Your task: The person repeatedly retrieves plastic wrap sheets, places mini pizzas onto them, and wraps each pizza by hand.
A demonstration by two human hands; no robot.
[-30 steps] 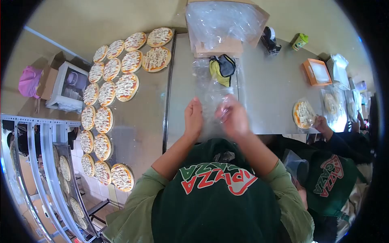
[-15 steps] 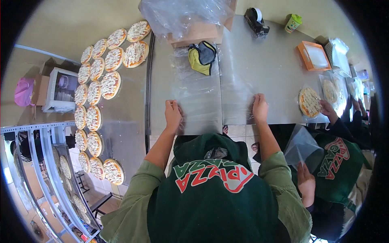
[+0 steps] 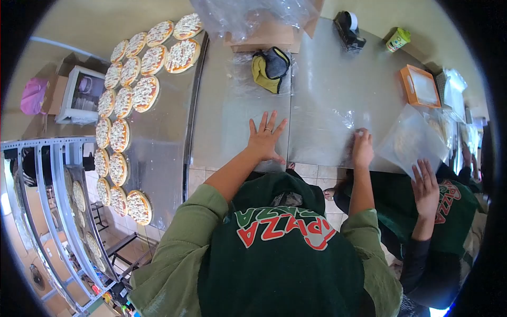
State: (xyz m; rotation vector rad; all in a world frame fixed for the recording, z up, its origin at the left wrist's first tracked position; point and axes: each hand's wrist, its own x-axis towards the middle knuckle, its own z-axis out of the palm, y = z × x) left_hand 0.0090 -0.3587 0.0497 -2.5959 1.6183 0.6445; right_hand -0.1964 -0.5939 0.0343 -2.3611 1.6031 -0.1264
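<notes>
My left hand (image 3: 264, 138) lies palm down with its fingers spread on the metal table (image 3: 219, 111). A ring shows on one finger. Further right, my right hand (image 3: 363, 149) is closed, its fingertips pinched at the edge of a thin clear plastic sheet (image 3: 338, 119) that glints on the tabletop. The sheet's left edge is too transparent to trace. Beyond my left hand sits a yellow and grey cloth item (image 3: 270, 70), with crumpled clear plastic around it.
Several topped pizzas (image 3: 145, 94) stand in rows on the left table. A cardboard box (image 3: 261, 37) with plastic is at the back, near a tape dispenser (image 3: 349, 34), a green cup (image 3: 398, 39) and an orange tray (image 3: 420, 87). At right, a co-worker's hand (image 3: 425, 187) touches a bagged pizza (image 3: 409, 140).
My left hand has opened from a closed grip and moved right, flat on the table. My right hand has shifted right. The co-worker's plastic bag now covers the pizza.
</notes>
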